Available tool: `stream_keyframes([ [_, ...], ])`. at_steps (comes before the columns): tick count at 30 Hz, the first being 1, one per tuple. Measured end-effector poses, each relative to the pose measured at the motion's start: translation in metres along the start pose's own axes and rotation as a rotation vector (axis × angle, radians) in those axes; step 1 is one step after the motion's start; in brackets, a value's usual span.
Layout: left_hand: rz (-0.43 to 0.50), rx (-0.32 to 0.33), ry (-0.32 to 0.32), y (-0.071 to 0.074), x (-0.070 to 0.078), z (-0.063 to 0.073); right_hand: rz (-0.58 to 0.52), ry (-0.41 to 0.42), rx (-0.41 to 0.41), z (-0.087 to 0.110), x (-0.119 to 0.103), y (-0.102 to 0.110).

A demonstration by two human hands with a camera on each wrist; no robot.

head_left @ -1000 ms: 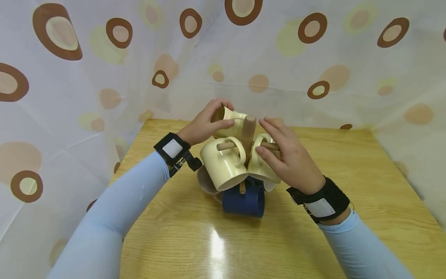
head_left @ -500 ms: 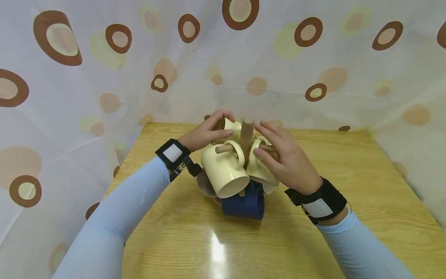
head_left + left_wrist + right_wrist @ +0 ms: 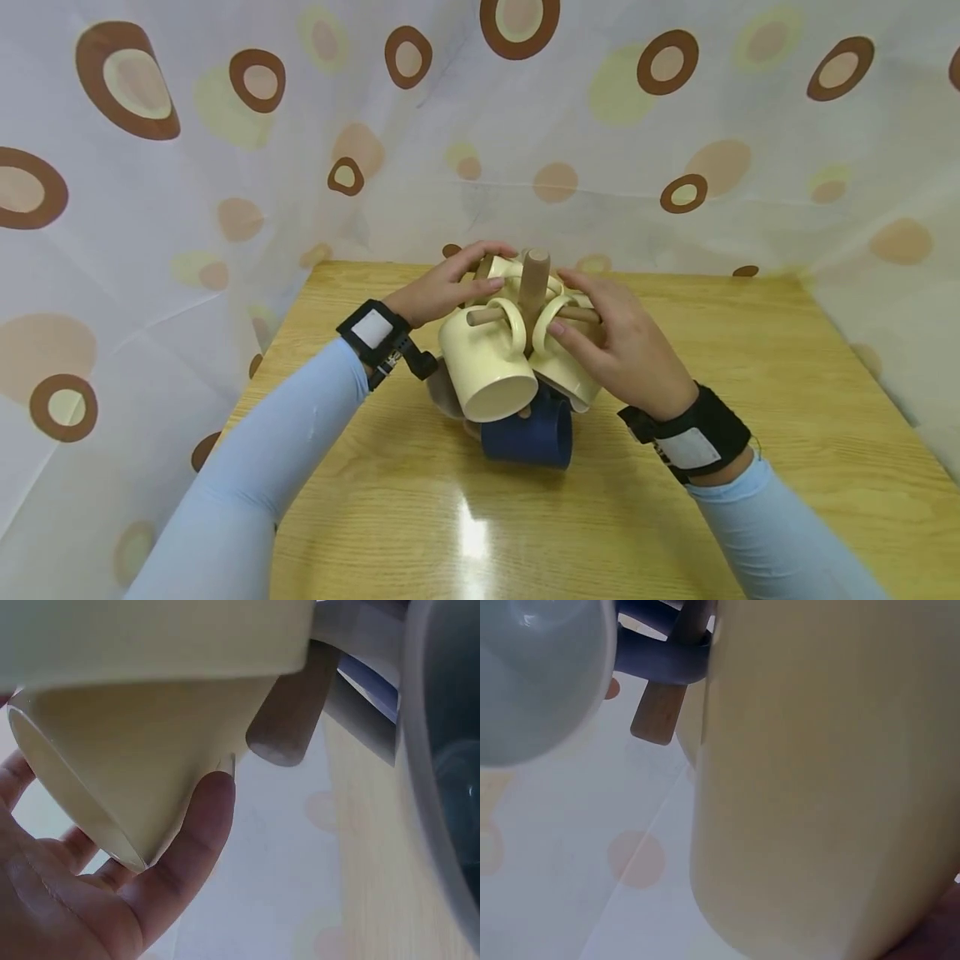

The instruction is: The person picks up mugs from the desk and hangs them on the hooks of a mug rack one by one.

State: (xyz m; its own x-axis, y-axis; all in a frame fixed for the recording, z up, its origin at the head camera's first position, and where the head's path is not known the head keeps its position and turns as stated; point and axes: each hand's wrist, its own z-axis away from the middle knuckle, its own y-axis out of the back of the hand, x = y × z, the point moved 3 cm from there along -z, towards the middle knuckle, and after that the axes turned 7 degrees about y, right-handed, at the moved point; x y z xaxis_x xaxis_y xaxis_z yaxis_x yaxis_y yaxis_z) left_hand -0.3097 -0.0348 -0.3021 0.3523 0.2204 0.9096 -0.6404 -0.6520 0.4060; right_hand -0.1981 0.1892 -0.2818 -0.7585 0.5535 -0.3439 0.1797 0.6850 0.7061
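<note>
My left hand [image 3: 450,292] grips a cream mug [image 3: 498,268] at the back left of a wooden mug tree [image 3: 535,283]. In the left wrist view, the thumb and fingers curl about this mug's [image 3: 135,765] rim and side, beside a bare peg end [image 3: 285,727]. My right hand [image 3: 630,342] holds a second cream mug [image 3: 558,371] on the right, thumb by its handle, with a peg through that handle. Most of that hand hides behind the mug [image 3: 817,787] in the right wrist view. Between the hands, a third cream mug [image 3: 480,367] hangs tilted from a front peg.
Below hangs a blue mug [image 3: 528,437], lying sideways, with a greyish mug [image 3: 444,392] at its left. The tree stands on a wooden table [image 3: 375,500]. Patterned sheeting [image 3: 420,150] rises behind and at both sides.
The left hand and its mug have come down a little beside the post. The right hand's fingers have closed in more about the right mug, which is now more tilted.
</note>
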Motion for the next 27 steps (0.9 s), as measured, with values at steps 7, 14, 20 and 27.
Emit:
stream_keyframes([
  [7,-0.027,-0.022,0.017,-0.0022,0.0001,0.001,0.064,0.011,-0.012,0.0029,0.0002,0.0031],
  [14,-0.026,-0.042,0.029,-0.0022,0.003,0.0016,0.106,0.022,-0.019,0.0047,0.0006,0.0051],
  [20,0.051,-0.066,0.049,-0.0022,0.0009,0.0003,0.131,0.017,-0.031,0.0061,0.0025,0.006],
  [27,0.006,-0.041,0.08,0.0,0.0018,0.0017,0.131,0.02,-0.037,0.0066,0.0038,0.0069],
])
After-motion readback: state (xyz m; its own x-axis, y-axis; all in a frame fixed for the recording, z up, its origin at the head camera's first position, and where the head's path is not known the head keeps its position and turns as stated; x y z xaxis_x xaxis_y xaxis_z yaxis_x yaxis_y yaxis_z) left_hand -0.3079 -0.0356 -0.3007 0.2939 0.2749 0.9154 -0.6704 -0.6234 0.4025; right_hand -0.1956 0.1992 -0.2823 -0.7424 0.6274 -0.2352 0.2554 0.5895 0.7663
